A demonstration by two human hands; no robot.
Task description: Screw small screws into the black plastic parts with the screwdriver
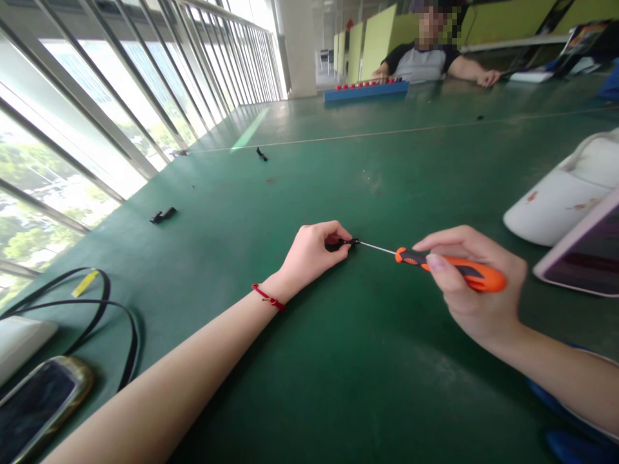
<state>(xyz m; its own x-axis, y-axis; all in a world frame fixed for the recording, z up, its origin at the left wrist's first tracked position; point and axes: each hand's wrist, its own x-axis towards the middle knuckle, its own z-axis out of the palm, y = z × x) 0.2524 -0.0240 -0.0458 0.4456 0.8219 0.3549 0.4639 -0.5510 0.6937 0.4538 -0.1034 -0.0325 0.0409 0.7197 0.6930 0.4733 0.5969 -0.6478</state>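
Observation:
My right hand (476, 277) is closed round the orange and dark grey handle of a screwdriver (454, 267). The thin metal shaft points left, and its tip meets the end of a small black part. That black part (344, 243) is pinched between the thumb and fingers of my left hand (316, 248), just above the green table. Its exact kind is too small to make out, and my fingers hide some of it. A red cord bracelet (269, 298) circles my left wrist.
Black pieces (163, 215) (262, 154) lie on the green table (309, 174). At lower left are a phone (41, 403) and a black cable (133, 335). A white container (556, 200) and a tablet-like device (585, 251) stand right. A person (420, 61) sits opposite, behind a blue rack (366, 91).

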